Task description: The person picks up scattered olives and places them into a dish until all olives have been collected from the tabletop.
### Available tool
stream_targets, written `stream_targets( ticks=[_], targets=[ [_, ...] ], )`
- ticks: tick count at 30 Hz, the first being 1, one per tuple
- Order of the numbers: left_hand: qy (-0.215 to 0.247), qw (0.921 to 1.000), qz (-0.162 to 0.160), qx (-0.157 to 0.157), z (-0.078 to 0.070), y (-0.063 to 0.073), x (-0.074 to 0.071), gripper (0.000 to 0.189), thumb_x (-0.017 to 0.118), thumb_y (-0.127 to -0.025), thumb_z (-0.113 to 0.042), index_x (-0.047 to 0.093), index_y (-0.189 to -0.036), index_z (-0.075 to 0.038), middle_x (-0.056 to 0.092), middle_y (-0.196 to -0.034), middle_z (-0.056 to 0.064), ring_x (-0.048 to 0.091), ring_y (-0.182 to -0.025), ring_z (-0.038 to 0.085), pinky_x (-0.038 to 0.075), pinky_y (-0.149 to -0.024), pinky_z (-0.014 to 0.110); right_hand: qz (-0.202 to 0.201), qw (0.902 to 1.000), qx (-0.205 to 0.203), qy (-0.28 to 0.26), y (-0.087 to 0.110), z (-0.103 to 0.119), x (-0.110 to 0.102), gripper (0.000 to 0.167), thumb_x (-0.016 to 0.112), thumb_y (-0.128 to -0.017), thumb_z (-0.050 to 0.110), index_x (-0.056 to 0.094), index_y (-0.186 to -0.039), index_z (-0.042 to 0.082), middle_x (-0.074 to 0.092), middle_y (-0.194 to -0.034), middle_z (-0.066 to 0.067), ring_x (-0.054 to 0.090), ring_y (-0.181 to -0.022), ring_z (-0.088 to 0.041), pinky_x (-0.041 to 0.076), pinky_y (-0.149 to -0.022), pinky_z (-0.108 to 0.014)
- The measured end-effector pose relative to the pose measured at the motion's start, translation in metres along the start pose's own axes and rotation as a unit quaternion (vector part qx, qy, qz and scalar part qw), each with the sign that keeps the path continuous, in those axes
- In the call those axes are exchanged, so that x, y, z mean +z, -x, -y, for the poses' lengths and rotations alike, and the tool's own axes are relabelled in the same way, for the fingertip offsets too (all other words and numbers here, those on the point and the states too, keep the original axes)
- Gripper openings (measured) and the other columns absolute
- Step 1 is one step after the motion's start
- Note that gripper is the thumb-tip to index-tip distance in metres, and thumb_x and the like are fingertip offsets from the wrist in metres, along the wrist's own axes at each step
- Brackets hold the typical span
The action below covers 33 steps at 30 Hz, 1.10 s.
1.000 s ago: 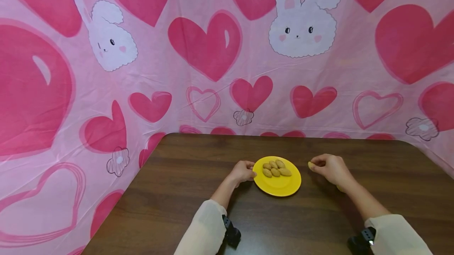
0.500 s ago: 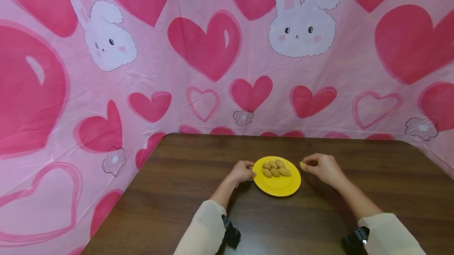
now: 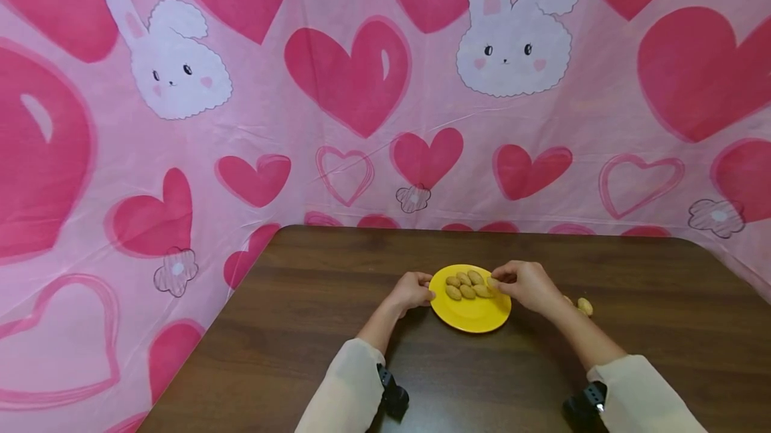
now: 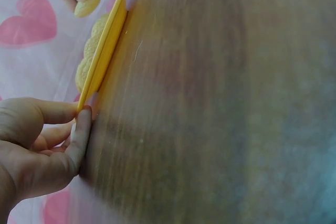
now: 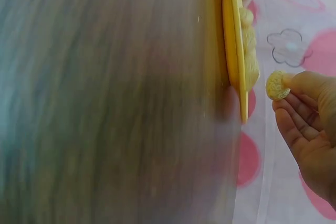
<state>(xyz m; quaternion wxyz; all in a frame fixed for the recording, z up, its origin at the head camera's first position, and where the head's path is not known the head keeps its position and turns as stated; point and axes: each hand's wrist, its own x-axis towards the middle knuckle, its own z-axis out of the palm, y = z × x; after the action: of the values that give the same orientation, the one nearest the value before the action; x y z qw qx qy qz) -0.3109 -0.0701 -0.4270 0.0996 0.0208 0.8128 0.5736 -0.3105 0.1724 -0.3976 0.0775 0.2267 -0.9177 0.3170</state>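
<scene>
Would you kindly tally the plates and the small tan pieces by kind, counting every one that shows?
Plate: 1
Pieces: 9 in view (6 on the plate, 1 in the right hand, 2 on the table, one of these mostly hidden by the arm)
Total: 10 in view

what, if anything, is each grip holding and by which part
Left grip: the yellow plate, by its rim. Right grip: a nut-like piece, by one end.
</scene>
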Motion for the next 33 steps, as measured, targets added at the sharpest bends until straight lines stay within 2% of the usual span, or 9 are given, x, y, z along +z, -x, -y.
stream_targets(
  ticks=[11,20,27,33],
  targets=[
    [0.009,1.0000,-0.001,0.000,0.001,-0.001,-0.001,0.037,0.060,-0.083,0.010,0.054,-0.120,0.010,0.060,-0.095,0.012,0.062,-0.082,0.021,0.055,-0.069,0.031,0.026,0.9994,-0.022,-0.011,-0.009,0.016,0.016,0.012,0.071,-0.078,0.002,0.072,-0.089,0.003,0.065,-0.083,-0.003,0.059,-0.073,-0.016,0.054,-0.065,-0.029],
    [0.010,0.9999,0.007,-0.003,-0.001,0.000,-0.002,0.039,0.059,-0.084,0.010,0.052,-0.122,0.010,0.059,-0.098,0.013,0.063,-0.085,0.021,0.055,-0.070,0.031,0.028,0.9977,-0.061,-0.002,-0.013,0.024,0.026,0.010,0.074,-0.076,0.005,0.073,-0.086,0.003,0.066,-0.084,-0.005,0.060,-0.072,-0.016,0.054,-0.065,-0.029],
    [0.013,0.9999,0.009,0.000,0.001,-0.002,-0.002,0.039,0.059,-0.083,0.011,0.053,-0.121,0.010,0.059,-0.097,0.012,0.063,-0.084,0.020,0.055,-0.070,0.031,0.048,0.9971,-0.059,0.007,-0.016,0.032,0.034,0.011,0.075,-0.075,0.007,0.073,-0.086,0.006,0.067,-0.084,-0.002,0.060,-0.078,-0.018,0.053,-0.075,-0.037],
    [0.011,0.9999,0.008,0.002,0.002,-0.001,-0.002,0.038,0.059,-0.083,0.011,0.054,-0.120,0.010,0.060,-0.096,0.011,0.063,-0.083,0.020,0.055,-0.070,0.031,0.067,0.9949,-0.074,0.018,-0.017,0.036,0.041,0.010,0.075,-0.076,0.009,0.074,-0.086,0.007,0.069,-0.089,-0.003,0.062,-0.093,-0.027,0.050,-0.084,-0.042]
  ],
)
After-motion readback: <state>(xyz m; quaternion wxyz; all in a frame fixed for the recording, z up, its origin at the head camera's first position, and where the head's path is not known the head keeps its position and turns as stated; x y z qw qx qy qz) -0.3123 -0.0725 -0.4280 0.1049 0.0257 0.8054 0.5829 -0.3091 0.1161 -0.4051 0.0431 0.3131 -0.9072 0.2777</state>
